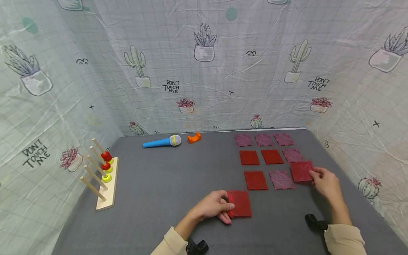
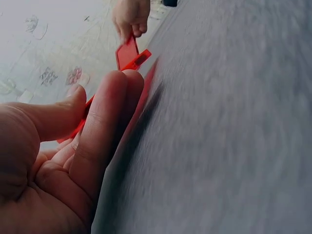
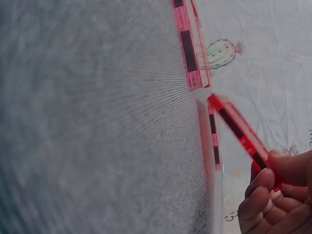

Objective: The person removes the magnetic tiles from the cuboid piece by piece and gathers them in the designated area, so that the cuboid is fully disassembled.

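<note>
My left hand (image 1: 214, 206) pinches a red square magnetic tile (image 1: 241, 204) by its left edge, thumb on top and fingers beneath, low over the table front. In the left wrist view the fingers hide most of that tile (image 2: 140, 59). At the right, my right hand (image 1: 328, 182) grips another red magnetic tile (image 1: 301, 171) by its right side. The right wrist view shows this tile (image 3: 241, 134) tilted, with dark strips along its edge. Beside it on the table lie a pink tile (image 1: 282, 179) and a red tile (image 1: 256, 180).
Farther back are more red tiles (image 1: 249, 157) and several pink tiles (image 1: 264, 140) in rows. A blue toy microphone (image 1: 162, 141) and an orange piece (image 1: 194, 137) lie at the back. On the left stands a wooden peg board (image 1: 109, 194) with red and yellow rings.
</note>
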Tool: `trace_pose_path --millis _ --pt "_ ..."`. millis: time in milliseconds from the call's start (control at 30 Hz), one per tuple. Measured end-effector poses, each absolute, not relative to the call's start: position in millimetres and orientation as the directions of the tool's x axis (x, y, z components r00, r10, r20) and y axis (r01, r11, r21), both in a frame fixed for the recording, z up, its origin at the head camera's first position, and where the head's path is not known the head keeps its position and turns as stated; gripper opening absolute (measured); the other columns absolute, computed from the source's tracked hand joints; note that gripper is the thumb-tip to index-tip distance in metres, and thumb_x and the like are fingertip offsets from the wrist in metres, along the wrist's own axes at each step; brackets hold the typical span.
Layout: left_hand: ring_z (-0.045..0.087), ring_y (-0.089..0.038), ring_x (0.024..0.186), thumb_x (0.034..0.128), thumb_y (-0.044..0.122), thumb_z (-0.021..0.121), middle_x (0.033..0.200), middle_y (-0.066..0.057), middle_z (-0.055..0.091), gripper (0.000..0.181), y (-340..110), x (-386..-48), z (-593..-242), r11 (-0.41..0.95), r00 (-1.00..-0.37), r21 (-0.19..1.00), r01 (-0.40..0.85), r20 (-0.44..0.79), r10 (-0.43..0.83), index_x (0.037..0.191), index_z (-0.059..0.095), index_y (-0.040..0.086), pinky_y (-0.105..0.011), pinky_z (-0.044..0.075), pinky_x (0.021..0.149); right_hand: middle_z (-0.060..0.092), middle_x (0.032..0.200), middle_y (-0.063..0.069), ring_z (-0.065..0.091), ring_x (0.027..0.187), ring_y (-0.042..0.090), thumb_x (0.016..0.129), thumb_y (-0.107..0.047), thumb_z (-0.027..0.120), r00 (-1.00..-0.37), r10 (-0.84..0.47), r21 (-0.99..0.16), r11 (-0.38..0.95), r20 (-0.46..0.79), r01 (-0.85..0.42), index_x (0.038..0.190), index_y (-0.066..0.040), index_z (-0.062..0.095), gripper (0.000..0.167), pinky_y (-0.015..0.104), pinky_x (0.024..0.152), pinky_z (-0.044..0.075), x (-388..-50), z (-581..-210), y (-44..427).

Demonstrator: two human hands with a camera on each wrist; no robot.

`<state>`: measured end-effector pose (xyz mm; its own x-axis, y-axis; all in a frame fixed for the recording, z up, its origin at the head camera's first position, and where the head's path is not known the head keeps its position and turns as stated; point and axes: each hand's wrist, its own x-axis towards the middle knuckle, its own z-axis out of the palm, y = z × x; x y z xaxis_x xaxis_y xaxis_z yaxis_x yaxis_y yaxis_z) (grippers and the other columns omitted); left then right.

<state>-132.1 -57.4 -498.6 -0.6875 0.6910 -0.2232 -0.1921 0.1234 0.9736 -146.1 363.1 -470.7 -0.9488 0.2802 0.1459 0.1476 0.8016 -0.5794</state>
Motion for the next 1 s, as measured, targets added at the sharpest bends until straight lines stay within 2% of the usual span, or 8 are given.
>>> trace_pose_path --millis 167,267,367,500,600,767,900,1000 --pt "0.070 -0.011 0.058 0.0976 0.013 0.064 0.079 -0.014 0.073 0.017 -46 -129 -497 0.136 -0.678 0.970 -0.200 -0.237 0.696 0.107 0.055 0.002 -0.031 0.060 0.060 0.070 0.072 0.013 0.056 0.058 0.008 0.103 -0.021 0.052 -0.948 0.291 -0.574 0.801 0.126 0.170 0.123 0.017 0.056 0.043 0.027 0.054 0.039 -147 -476 367" --pt "0.070 -0.011 0.058 0.0975 0.013 0.064 0.078 -0.012 0.073 0.017 -38 -128 -499 0.141 -0.678 0.970 -0.199 -0.240 0.695 0.108 0.055 0.003 -0.033 0.060 0.060 0.070 0.076 0.017 0.057 0.061 0.010 0.103 -0.020 0.052 -0.952 0.286 -0.561 0.808 0.106 0.180 0.124 0.018 0.055 0.043 0.029 0.056 0.040 -147 -477 369" --pt "0.070 -0.012 0.056 0.0971 0.012 0.065 0.076 -0.011 0.073 0.016 -30 -127 -500 0.147 -0.686 0.969 -0.200 -0.246 0.685 0.106 0.055 0.003 -0.033 0.060 0.060 0.066 0.102 0.034 0.065 0.079 0.035 0.103 -0.026 0.051 -0.962 0.271 -0.544 0.814 0.043 0.205 0.129 0.019 0.049 0.053 0.044 0.069 0.050 -148 -477 372" --pt "0.068 -0.011 0.054 0.0968 0.013 0.065 0.074 -0.010 0.072 0.014 -19 -124 -502 0.167 -0.692 0.964 -0.208 -0.265 0.671 0.102 0.055 0.005 -0.032 0.059 0.058 0.045 0.130 0.047 0.050 0.112 0.058 0.101 -0.041 0.054 -0.969 0.236 -0.514 0.823 -0.074 0.240 0.138 0.023 0.035 0.076 0.063 0.090 0.044 -149 -478 375" --pt "0.068 -0.010 0.052 0.0966 0.013 0.065 0.074 -0.009 0.073 0.013 -12 -121 -502 0.183 -0.695 0.960 -0.212 -0.279 0.662 0.101 0.056 0.005 -0.032 0.059 0.057 0.043 0.129 0.049 0.051 0.110 0.057 0.098 -0.041 0.060 -0.971 0.213 -0.506 0.829 -0.107 0.238 0.138 0.026 0.030 0.084 0.062 0.089 0.046 -150 -481 374" --pt "0.069 -0.015 0.052 0.0956 0.014 0.067 0.073 -0.010 0.074 0.014 1 -118 -501 0.212 -0.725 0.958 -0.191 -0.284 0.628 0.097 0.056 0.006 -0.034 0.058 0.055 0.043 0.128 0.051 0.051 0.111 0.059 0.096 -0.034 0.065 -0.975 0.204 -0.508 0.833 -0.086 0.220 0.136 0.028 0.032 0.081 0.064 0.091 0.045 -152 -482 371" --pt "0.071 -0.021 0.054 0.0938 0.017 0.070 0.071 -0.010 0.074 0.013 11 -115 -500 0.238 -0.751 0.953 -0.185 -0.293 0.592 0.091 0.060 0.007 -0.033 0.058 0.055 0.041 0.128 0.052 0.041 0.116 0.061 0.094 -0.033 0.067 -0.973 0.216 -0.502 0.834 -0.086 0.229 0.134 0.028 0.036 0.079 0.066 0.095 0.041 -154 -481 370" --pt "0.071 -0.020 0.052 0.0920 0.019 0.072 0.068 -0.008 0.074 0.015 17 -111 -499 0.261 -0.776 0.948 -0.181 -0.301 0.554 0.085 0.065 0.008 -0.031 0.058 0.055 0.039 0.127 0.052 0.035 0.117 0.060 0.093 -0.034 0.067 -0.971 0.219 -0.500 0.833 -0.092 0.235 0.133 0.027 0.037 0.079 0.068 0.096 0.039 -155 -481 370"
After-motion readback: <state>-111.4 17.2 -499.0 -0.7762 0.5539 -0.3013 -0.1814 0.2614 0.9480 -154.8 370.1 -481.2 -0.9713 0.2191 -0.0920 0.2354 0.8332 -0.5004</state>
